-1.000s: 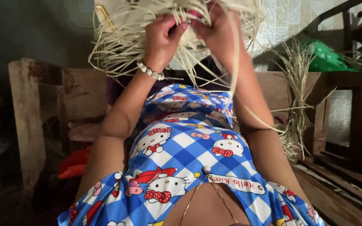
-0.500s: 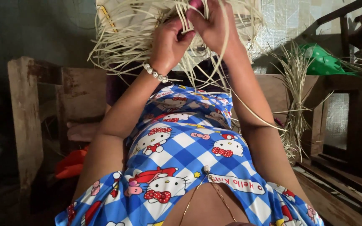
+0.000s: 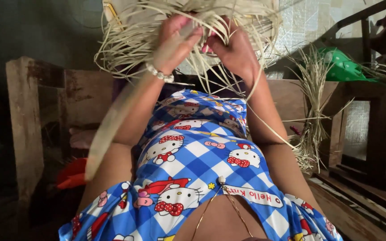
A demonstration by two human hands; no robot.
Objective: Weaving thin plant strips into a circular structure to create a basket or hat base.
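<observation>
Nearest the camera is the person's blue-and-white checked garment [image 3: 202, 165] with cartoon cat figures, and a thin gold chain [image 3: 211, 209] hangs below it at the neckline. Taking this garment as the landmark, both forearms rise beyond it toward the woven straw piece [image 3: 188, 27] held up above.

A blurred, pale straw strip [image 3: 112, 129] runs along the left side of the garment, slanting up toward the left hand [image 3: 177, 38]. That hand, with a white bead bracelet [image 3: 159, 73] at its wrist, is curled shut around the strip and around strands at the lower edge of the woven piece. The right hand [image 3: 233, 51] sits just beside it, above the top of the garment, with its fingers pinched together on loose strands of the same piece. The two hands are almost touching. The woven piece lies right at and beyond the fingertips, its loose ends fanning down around both wrists.

Right of the garment and further off, a bundle of dry straw [image 3: 311, 107] leans against a wooden bench frame [image 3: 380, 134]. Above that, a green cloth [image 3: 342, 64] is draped. Left of the garment stands a weathered wooden post [image 3: 21, 129], with something red [image 3: 70, 174] low beside it. Farthest back, behind the woven piece, is a pale tiled wall [image 3: 309, 22].
</observation>
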